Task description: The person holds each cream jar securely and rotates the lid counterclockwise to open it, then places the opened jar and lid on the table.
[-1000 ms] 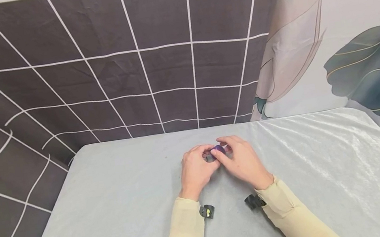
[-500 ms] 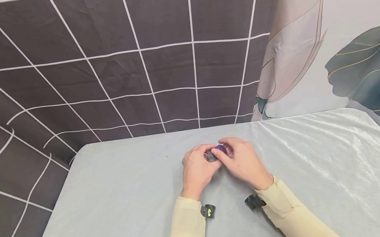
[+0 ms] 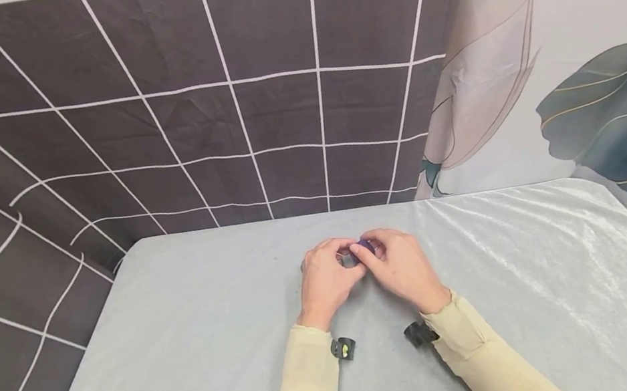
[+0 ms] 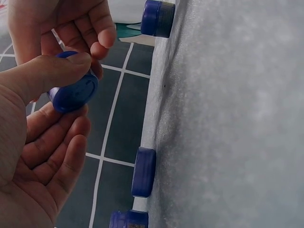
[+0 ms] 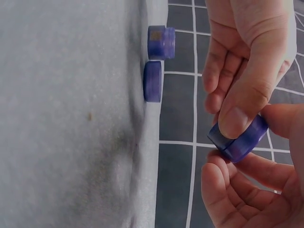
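In the head view my left hand (image 3: 328, 281) and right hand (image 3: 400, 267) meet over the far middle of the table. Between them is a small round purple screw-top jar (image 3: 364, 251), partly covered by fingers. Seen from the right wrist, the jar (image 5: 241, 140) is tilted, with a seam around its side. My left thumb (image 5: 235, 122) presses on its side, and my right thumb and fingers pinch its other end. The left wrist view shows one flat round end of the jar (image 4: 76, 95), with my left thumb across its edge and my left fingers beneath.
On the table behind the hands stand an open jar with a threaded neck (image 5: 161, 42), a loose purple lid (image 5: 153, 81) beside it, and another purple jar (image 4: 157, 19) farther right. A grey velvety cloth (image 3: 190, 349) covers the table. A dark gridded curtain (image 3: 277, 113) hangs behind.
My right index finger has come down and in around the purple jar, which has turned slightly. Both hands have shifted very slightly right and otherwise stay in place.
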A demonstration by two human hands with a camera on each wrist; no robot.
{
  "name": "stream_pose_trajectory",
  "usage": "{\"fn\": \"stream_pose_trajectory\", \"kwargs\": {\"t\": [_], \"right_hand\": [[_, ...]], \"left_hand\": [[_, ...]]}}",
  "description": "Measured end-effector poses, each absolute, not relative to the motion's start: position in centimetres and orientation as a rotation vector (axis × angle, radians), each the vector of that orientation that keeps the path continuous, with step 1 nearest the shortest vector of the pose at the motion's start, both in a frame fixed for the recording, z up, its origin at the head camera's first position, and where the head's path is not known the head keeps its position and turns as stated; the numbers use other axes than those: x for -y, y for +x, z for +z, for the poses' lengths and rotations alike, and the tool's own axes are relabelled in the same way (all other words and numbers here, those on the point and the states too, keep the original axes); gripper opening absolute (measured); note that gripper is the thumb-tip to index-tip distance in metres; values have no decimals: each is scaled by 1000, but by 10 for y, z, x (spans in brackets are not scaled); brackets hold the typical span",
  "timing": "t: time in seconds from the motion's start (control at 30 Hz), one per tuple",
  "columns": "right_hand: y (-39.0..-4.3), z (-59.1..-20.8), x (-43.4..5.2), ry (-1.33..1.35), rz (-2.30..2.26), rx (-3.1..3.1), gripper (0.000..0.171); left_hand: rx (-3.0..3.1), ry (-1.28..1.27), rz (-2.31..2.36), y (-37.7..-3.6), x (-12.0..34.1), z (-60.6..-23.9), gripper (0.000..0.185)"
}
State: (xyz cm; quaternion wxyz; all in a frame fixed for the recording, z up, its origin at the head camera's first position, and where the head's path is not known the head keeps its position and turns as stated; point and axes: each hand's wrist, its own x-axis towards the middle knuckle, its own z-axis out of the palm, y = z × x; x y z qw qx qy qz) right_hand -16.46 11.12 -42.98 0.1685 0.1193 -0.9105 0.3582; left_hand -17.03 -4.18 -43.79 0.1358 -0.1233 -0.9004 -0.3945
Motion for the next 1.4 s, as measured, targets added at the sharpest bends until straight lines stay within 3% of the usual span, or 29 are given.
{"fn": "stream_pose_trajectory", "kwargs": {"t": [1.4], "right_hand": [[-165, -429, -112, 412, 1014, 2577, 28]], "left_hand": [[2578, -393, -1145, -171, 43, -439, 31]]}}
